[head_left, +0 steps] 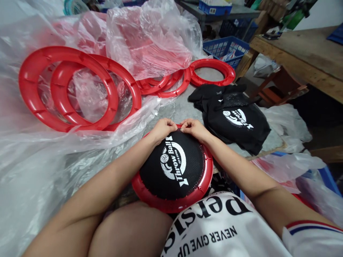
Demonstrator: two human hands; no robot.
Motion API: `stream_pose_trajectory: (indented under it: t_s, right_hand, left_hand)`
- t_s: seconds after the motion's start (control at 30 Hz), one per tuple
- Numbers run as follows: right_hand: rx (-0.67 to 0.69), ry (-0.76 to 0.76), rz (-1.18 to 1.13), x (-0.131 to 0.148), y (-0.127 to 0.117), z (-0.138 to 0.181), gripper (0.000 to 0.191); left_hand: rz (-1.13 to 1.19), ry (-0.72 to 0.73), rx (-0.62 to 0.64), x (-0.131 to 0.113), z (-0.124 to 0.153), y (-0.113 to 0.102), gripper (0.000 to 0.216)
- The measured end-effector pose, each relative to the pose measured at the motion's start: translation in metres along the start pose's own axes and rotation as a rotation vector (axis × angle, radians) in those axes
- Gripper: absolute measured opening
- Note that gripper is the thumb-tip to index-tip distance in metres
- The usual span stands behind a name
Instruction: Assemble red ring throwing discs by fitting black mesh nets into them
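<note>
My left hand [163,128] and right hand [194,128] pinch the black mesh [171,167] at the top edge of the red ring [207,180]; the remainder appears seated.

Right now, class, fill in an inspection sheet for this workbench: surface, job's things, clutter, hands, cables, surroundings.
Surface: grey tabletop, mostly under clear plastic sheeting.
Job's things: round red plastic ring in front of the person, black mesh fabric disc seated in it.
Clutter: loose red plastic rings; pile of black mesh covers.
Hands: left hand and right hand both pinch the disc's far edge.
Cables: nothing seen.
Surroundings: blue plastic crates, wooden bench.
</note>
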State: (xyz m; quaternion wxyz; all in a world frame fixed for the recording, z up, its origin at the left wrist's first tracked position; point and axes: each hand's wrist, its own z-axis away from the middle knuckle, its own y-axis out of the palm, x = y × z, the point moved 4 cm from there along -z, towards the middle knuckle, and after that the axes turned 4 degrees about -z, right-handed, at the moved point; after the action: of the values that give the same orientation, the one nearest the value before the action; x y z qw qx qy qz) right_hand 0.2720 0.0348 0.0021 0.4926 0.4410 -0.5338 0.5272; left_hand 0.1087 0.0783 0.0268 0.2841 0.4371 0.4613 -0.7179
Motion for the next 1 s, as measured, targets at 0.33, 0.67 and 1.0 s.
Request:
stream_pose_trajectory:
  t_s: [0.33,0.67,1.0]
  right_hand:
    - [-0.028,-0.007,0.168,-0.0021,-0.0001,0.0003,0.009]
    - [-0.044,-0.041,0.295,-0.0026,0.0004,-0.0005,0.011]
    - [-0.108,-0.023,0.39,0.0015,0.0016,0.0014,0.011]
  left_hand:
    - [-0.305,0.146,-0.112,0.0063,-0.0066,0.0011,0.007]
    - [-0.467,0.122,-0.136,-0.0009,-0.0017,0.0036,0.01]
    - [-0.499,0.135,-0.138,0.0021,-0.0055,0.0045,0.01]
